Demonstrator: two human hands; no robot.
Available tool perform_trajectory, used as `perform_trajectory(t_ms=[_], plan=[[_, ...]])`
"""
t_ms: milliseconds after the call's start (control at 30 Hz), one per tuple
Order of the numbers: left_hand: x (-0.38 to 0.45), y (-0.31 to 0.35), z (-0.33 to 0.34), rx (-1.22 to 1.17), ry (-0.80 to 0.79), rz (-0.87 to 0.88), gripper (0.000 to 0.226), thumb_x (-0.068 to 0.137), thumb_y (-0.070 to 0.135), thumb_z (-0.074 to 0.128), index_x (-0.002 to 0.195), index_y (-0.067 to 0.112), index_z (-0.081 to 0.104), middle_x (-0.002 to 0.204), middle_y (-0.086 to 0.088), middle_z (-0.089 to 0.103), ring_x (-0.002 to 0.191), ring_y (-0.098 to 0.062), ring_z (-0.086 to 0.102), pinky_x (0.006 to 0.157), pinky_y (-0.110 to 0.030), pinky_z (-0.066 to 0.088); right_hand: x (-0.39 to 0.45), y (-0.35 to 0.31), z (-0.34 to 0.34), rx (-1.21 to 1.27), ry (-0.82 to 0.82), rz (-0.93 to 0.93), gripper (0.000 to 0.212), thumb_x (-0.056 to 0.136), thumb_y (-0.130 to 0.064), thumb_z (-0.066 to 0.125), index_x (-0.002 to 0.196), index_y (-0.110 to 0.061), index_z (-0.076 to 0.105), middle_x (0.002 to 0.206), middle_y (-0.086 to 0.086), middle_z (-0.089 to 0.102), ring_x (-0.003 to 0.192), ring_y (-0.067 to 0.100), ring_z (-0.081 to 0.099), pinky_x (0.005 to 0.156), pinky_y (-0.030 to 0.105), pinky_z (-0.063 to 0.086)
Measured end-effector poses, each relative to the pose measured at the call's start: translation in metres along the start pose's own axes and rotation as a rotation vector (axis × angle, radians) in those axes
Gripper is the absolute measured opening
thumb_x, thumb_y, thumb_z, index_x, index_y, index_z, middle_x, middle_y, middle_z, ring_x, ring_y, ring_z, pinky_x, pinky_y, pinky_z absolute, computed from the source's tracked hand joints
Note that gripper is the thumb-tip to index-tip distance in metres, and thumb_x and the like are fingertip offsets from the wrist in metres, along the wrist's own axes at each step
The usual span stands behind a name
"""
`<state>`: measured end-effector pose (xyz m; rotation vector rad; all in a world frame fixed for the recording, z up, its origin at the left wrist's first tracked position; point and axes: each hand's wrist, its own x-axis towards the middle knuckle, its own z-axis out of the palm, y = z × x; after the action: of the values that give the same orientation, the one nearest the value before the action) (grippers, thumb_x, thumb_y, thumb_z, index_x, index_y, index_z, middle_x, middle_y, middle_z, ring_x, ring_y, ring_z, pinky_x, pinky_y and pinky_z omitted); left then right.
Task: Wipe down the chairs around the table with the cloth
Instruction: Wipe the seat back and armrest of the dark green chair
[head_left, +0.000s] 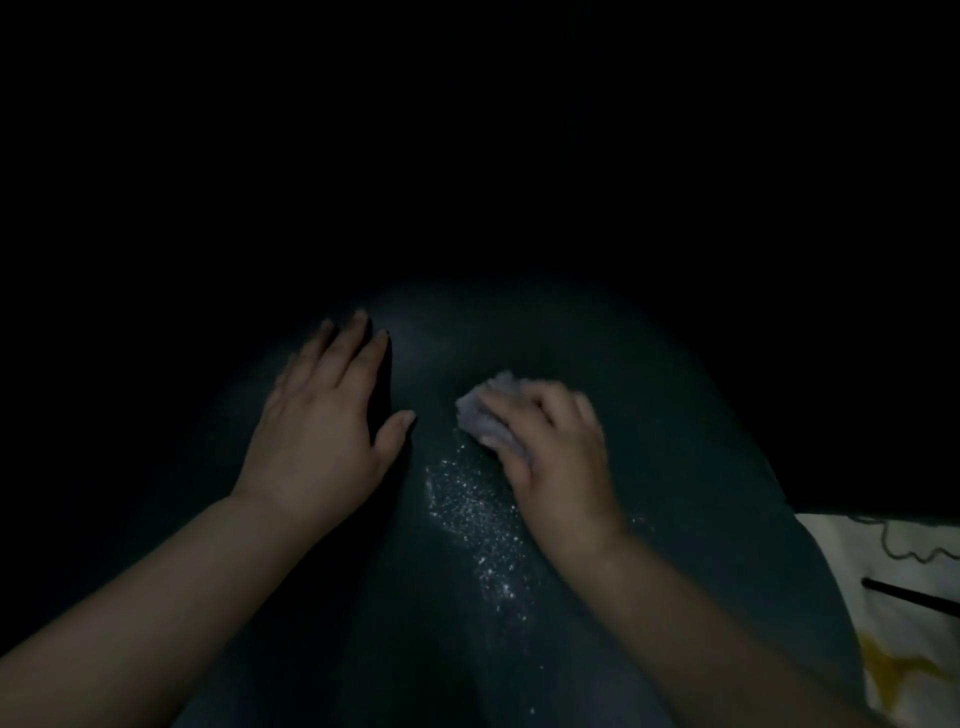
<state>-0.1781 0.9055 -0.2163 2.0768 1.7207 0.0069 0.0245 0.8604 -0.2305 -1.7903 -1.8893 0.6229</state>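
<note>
A dark, rounded chair seat (649, 426) is seen from above in very dim light, with most of the surroundings lost in blackness. The left hand (322, 426) is laid flat on the seat's left part, its fingers straight and spread, with nothing held. To its right, the cloth (485, 410), a small pale bunched wad, is pressed against the seat near the middle. It is gripped by the right hand (558, 452), whose fingers are curled over the top of it while the thumb is pinched against its near side. A patch of glistening specks (475, 514) is scattered over the seat between the two wrists, trailing toward the near edge; whether these are droplets or grains cannot be told. At the lower right edge, a pale patterned fabric (914, 634) is visible beside the seat, crossed by a thin dark stick-like object (909, 597). No containers can be made out.
</note>
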Motion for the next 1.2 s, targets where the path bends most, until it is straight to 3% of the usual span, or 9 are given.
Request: perform_trajectory(t_ms=[100,200,267,433,600,800,900,1000,1200], plan=[[-0.004,-0.002,0.002,-0.001,-0.006,0.016,0.074,0.088,0.052,0.045,0.151,0.021,0.023,0.16,0.001,0.012,0.147,-0.019,0.006,0.117,-0.044,0.018,0.035,0.015,-0.008,-0.059,0.112,0.079,0.039,0.083,-0.01,0.069,0.12,-0.022,0.065,0.107,0.007,0.057,0.099,0.025,0.048,0.085,0.046,0.046],[-0.013,-0.006,0.002,0.002,0.003,0.019,0.072,0.088,0.05,0.045,0.151,0.02,0.024,0.16,0.0,0.015,0.147,-0.02,0.008,0.116,-0.042,0.018,0.018,0.023,-0.009,-0.027,0.241,0.239,0.044,0.085,-0.008,0.066,0.126,-0.024,0.06,0.11,0.002,0.051,0.102,0.011,0.038,0.092,0.039,0.044],[-0.02,-0.008,0.002,0.008,0.004,0.014,0.07,0.09,0.047,0.048,0.151,0.02,0.026,0.16,0.0,0.015,0.147,-0.02,0.009,0.115,-0.042,0.018,-0.008,0.007,0.004,0.003,0.223,0.234,0.05,0.082,-0.001,0.067,0.125,-0.023,0.06,0.112,0.004,0.051,0.103,0.012,0.039,0.091,0.035,0.045],[-0.041,-0.015,0.003,0.01,-0.015,-0.035,0.072,0.091,0.048,0.048,0.152,0.024,0.019,0.161,0.004,0.006,0.147,-0.017,0.002,0.116,-0.04,0.012,-0.031,-0.028,0.026,-0.01,-0.013,-0.003,0.054,0.074,0.002,0.073,0.121,-0.022,0.062,0.109,0.007,0.056,0.098,0.025,0.05,0.08,0.041,0.05],[-0.063,-0.02,0.005,-0.004,-0.004,-0.068,0.069,0.093,0.047,0.047,0.152,0.026,0.019,0.161,0.006,0.006,0.147,-0.015,0.0,0.115,-0.038,0.011,0.021,-0.018,0.022,0.009,0.159,0.164,0.043,0.084,-0.002,0.064,0.122,-0.021,0.062,0.108,0.007,0.052,0.102,0.022,0.044,0.089,0.04,0.045],[-0.08,-0.016,0.01,-0.012,0.023,-0.126,0.069,0.093,0.044,0.05,0.152,0.022,0.022,0.161,0.004,0.007,0.148,-0.017,0.002,0.117,-0.039,0.014,-0.036,-0.033,0.027,-0.008,-0.172,-0.26,0.051,0.076,0.0,0.072,0.122,-0.02,0.063,0.107,0.011,0.058,0.095,0.031,0.053,0.078,0.044,0.05],[-0.094,-0.01,0.015,-0.02,0.029,-0.145,0.068,0.093,0.044,0.049,0.152,0.023,0.022,0.161,0.004,0.007,0.148,-0.017,0.002,0.117,-0.038,0.012,-0.024,-0.01,0.011,-0.051,-0.028,-0.144,0.047,0.075,0.004,0.07,0.117,-0.017,0.066,0.102,0.012,0.057,0.092,0.032,0.051,0.077,0.047,0.049],[-0.106,-0.003,0.022,-0.05,0.039,-0.161,0.067,0.094,0.043,0.048,0.152,0.024,0.02,0.161,0.006,0.004,0.148,-0.015,-0.001,0.118,-0.037,0.01,-0.002,-0.015,0.018,-0.03,0.089,0.053,0.041,0.082,-0.001,0.067,0.119,-0.019,0.065,0.106,0.011,0.055,0.1,0.029,0.047,0.089,0.039,0.044],[-0.118,0.004,0.031,-0.04,0.064,-0.143,0.067,0.093,0.039,0.052,0.151,0.02,0.025,0.161,0.003,0.009,0.148,-0.019,0.004,0.119,-0.037,0.009,-0.055,-0.016,0.012,-0.051,-0.194,-0.314,0.047,0.076,0.004,0.07,0.118,-0.017,0.066,0.106,0.014,0.059,0.091,0.035,0.054,0.078,0.044,0.05]])
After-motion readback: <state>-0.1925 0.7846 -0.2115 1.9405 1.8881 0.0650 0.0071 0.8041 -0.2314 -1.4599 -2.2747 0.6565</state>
